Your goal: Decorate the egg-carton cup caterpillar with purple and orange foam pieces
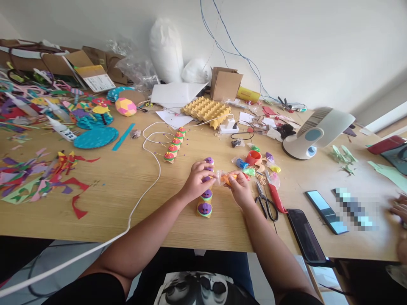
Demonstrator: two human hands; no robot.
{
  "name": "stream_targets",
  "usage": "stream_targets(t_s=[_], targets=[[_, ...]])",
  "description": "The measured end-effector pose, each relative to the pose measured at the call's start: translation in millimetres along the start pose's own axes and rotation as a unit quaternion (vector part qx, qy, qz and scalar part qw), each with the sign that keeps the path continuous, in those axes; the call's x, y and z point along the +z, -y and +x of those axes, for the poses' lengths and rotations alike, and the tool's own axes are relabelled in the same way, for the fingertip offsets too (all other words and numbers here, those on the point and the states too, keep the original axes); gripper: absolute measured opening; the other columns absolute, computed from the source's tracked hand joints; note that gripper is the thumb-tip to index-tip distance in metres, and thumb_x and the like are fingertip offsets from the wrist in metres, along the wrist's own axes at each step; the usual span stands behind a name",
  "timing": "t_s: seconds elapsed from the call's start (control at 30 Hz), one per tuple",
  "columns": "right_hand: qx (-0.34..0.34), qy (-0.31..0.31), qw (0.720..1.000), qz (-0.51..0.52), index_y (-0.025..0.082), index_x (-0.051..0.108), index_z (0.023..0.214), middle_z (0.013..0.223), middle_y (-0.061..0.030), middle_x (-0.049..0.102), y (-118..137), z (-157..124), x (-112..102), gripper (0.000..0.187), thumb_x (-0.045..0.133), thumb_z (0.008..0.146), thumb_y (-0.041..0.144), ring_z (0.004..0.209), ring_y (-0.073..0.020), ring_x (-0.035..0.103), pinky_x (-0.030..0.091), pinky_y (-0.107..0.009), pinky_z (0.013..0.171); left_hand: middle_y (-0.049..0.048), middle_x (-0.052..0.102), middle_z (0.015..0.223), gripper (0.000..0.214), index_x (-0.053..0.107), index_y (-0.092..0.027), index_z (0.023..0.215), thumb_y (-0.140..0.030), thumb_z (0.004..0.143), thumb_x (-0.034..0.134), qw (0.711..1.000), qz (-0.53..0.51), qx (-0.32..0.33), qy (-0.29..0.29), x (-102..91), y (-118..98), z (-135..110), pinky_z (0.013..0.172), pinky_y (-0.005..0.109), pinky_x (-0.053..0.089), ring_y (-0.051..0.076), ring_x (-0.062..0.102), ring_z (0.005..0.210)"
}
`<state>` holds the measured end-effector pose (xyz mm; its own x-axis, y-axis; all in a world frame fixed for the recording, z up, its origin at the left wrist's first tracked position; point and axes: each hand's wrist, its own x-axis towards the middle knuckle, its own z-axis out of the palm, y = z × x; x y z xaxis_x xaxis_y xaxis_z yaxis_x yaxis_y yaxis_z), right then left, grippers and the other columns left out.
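Note:
My left hand (197, 181) and my right hand (239, 187) meet over the wooden table (133, 186), both pinching a small clear plastic bag with orange material (225, 178) inside. Just below and behind my left hand lies a row of purple-topped egg-carton pieces (205, 207), forming a caterpillar shape. A second row with red tops (174, 146) lies farther back to the left. Black-handled scissors (266, 204) and a red-handled tool (276, 197) lie just right of my right hand.
A white cable (149, 186) loops across the table to a charger (229, 126). A yellow egg tray (206, 110), cardboard box (224, 83), desk fan (313, 132), two phones (305, 235), coloured paper scraps (38, 178) and small bags of beads (251, 163) surround the area. Another person's hand (400, 209) shows at the right edge.

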<state>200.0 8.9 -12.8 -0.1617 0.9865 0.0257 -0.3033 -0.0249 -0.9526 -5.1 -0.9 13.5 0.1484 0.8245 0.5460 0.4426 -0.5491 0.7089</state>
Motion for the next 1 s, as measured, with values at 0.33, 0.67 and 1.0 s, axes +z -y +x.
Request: stream_targets(t_s=[0.33, 0.67, 1.0], targets=[[0.003, 0.027, 0.999, -0.017, 0.025, 0.062, 0.096, 0.091, 0.0006, 0.067, 1.9, -0.8, 0.3, 0.030, 0.077, 0.079, 0.045, 0.079, -0.0138, 0.064, 0.057, -0.029, 0.073, 0.0043, 0.067, 0.117, 0.002, 0.072, -0.026, 0.083, -0.026, 0.081, 0.072, 0.999, -0.012, -0.008, 0.036, -2.7, 0.2, 0.2, 0.114, 0.050, 0.038, 0.027, 0.050, 0.124], [-0.016, 0.021, 0.998, -0.051, 0.025, 0.063, 0.096, 0.095, -0.0014, 0.070, 6.7, -4.1, 2.7, 0.032, 0.078, 0.078, 0.047, 0.083, -0.0156, 0.066, 0.058, -0.032, 0.079, 0.0044, 0.066, 0.118, 0.004, 0.071, -0.026, 0.080, -0.028, 0.080, 0.074, 0.998, 0.002, 0.006, 0.064, -4.2, 0.0, -0.7, 0.115, 0.050, 0.038, 0.027, 0.049, 0.125], [0.017, 0.058, 0.998, -0.009, 0.026, 0.060, 0.093, 0.082, 0.0000, 0.069, 11.7, -6.7, 6.3, 0.037, 0.078, 0.075, 0.052, 0.078, -0.0182, 0.068, 0.056, -0.038, 0.080, 0.0045, 0.064, 0.117, 0.008, 0.064, -0.024, 0.076, -0.020, 0.083, 0.064, 0.999, 0.021, -0.005, 0.043, -6.5, -7.2, -0.3, 0.113, 0.048, 0.037, 0.026, 0.048, 0.125]])
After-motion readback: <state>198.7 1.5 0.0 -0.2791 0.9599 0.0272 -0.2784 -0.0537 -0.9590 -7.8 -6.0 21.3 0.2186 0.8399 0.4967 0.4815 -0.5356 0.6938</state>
